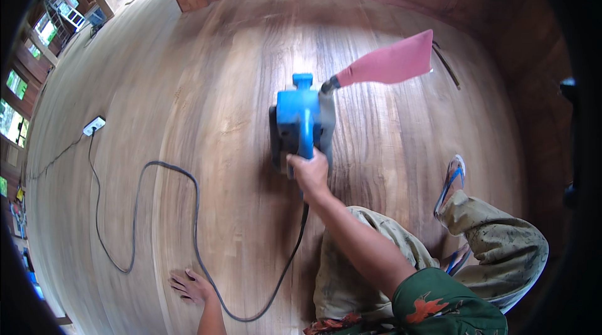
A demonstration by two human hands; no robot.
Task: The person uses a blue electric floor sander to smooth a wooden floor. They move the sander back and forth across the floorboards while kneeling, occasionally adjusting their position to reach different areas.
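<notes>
Belt sander and hands, seen from above. The sander (296, 108) stands on the wooden floor (219, 97), near the middle of the view and directly ahead of the right hand (311, 171), its long axis pointing away from the person, roughly along the boards. The right hand is the nearer: its fingers are curled around the rear of the blue handle (306, 131). The left hand (193, 286), well apart, lies behind and to the left of the sander; it is spread palm down, apparently resting on the floor, and holds nothing. A pink dust bag (389, 62) projects from the sander's right side. The cord (246, 320) trails from the rear, loops just beside the left hand and reaches a white socket block (94, 125) at far left.
</notes>
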